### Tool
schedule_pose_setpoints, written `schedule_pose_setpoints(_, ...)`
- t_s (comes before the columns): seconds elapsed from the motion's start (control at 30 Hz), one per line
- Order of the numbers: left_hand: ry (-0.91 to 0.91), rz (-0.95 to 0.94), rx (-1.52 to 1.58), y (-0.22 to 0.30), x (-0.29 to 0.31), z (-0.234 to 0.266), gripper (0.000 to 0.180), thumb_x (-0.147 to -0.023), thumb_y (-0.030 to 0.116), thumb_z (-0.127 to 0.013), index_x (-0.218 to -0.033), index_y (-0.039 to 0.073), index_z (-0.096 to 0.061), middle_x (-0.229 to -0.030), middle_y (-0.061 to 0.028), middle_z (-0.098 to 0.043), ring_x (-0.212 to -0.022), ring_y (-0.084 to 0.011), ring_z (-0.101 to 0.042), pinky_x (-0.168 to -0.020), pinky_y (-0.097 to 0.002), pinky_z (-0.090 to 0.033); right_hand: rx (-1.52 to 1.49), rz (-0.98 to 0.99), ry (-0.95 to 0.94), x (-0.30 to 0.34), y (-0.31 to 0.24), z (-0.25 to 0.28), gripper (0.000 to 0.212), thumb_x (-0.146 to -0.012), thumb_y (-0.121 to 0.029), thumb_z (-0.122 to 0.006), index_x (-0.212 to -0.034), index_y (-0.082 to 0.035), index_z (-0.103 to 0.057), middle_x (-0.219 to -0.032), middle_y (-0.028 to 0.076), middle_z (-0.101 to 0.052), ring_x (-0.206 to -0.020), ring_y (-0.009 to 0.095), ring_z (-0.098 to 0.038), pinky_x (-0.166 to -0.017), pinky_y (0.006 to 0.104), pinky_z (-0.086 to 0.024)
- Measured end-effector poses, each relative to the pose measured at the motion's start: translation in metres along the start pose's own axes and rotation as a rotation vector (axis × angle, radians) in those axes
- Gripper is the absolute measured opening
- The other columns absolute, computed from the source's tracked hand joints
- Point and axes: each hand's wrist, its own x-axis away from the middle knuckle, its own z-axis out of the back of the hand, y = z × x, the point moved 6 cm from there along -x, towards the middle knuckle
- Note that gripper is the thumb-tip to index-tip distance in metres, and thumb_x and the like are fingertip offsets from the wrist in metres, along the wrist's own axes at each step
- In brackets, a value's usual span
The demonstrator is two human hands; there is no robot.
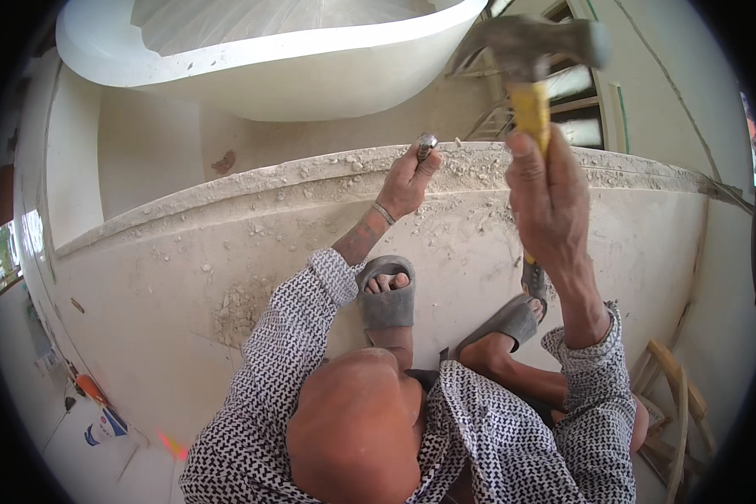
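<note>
My left hand (pixel 405 183) is closed round a chisel (pixel 427 144), whose round metal end sticks up above the fist; its lower part is hidden. It is at the chipped edge of a pale ledge (pixel 143 207), which is strewn with broken rubble (pixel 479 165). Up and to the right, my right hand (pixel 552 189) grips a claw hammer (pixel 530 101) by its yellow and black handle. The hammer is raised, its dark head slightly blurred and well apart from the chisel.
A white curved parapet (pixel 328 80) stands beyond the ledge. Grey sandals (pixel 388 304) are on my feet, on a dusty surface with a rubble pile (pixel 242 312). Wooden pieces (pixel 679 395) lean at lower right. An orange-handled tool (pixel 91 388) lies at lower left.
</note>
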Motion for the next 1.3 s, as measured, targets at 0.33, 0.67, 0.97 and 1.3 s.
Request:
schedule_pose_setpoints(0.33, 0.015, 0.033, 0.145, -0.006, -0.002, 0.013, 0.040, -0.107, 0.044, -0.053, -0.096, 0.006, -0.056, -0.076, 0.0040, -0.047, -0.068, -0.0073, -0.044, -0.062, -0.0252, -0.041, -0.122, 0.001, 0.039, -0.009, -0.013, 0.024, 0.037, -0.106, -0.036, -0.059, -0.115, -0.001, -0.059, -0.064, -0.002, -0.049, -0.049, 0.005, -0.043, -0.045, 0.0247, -0.038)
schedule_pose_setpoints(0.67, -0.010, 0.057, 0.189, -0.004, -0.001, 0.005, 0.039, -0.107, 0.043, -0.054, -0.092, 0.007, -0.055, -0.075, 0.0050, -0.045, -0.069, -0.0067, -0.043, -0.062, -0.0252, -0.039, -0.075, -0.241, -0.025, 0.021, 0.030, 0.013, 0.035, -0.106, -0.032, -0.057, -0.122, -0.002, -0.050, -0.062, -0.001, -0.052, -0.047, 0.005, -0.047, -0.041, 0.0213, -0.038)
schedule_pose_setpoints(0.97, -0.072, 0.008, -0.066, 0.009, 0.006, -0.004, 0.031, -0.107, 0.034, -0.055, -0.094, 0.007, -0.056, -0.076, 0.0052, -0.045, -0.068, -0.0068, -0.042, -0.064, -0.0268, -0.041, 0.084, 0.106, -0.007, 0.015, 0.010, -0.008, 0.023, -0.104, -0.020, -0.059, -0.114, 0.000, -0.053, -0.070, 0.021, -0.063, -0.054, 0.031, -0.062, -0.048, 0.0423, -0.043)
schedule_pose_setpoints(1.3, -0.020, -0.092, -0.124, 0.006, 0.012, -0.002, 0.033, -0.105, 0.035, -0.059, -0.097, 0.003, -0.057, -0.073, -0.0034, -0.051, -0.067, -0.0152, -0.046, -0.065, -0.0310, -0.044, -0.107, 0.197, 0.281, 0.022, -0.053, 0.035, 0.024, -0.106, -0.021, -0.057, -0.113, 0.002, -0.057, -0.064, 0.003, -0.053, -0.048, 0.008, -0.046, -0.042, 0.0277, -0.035)
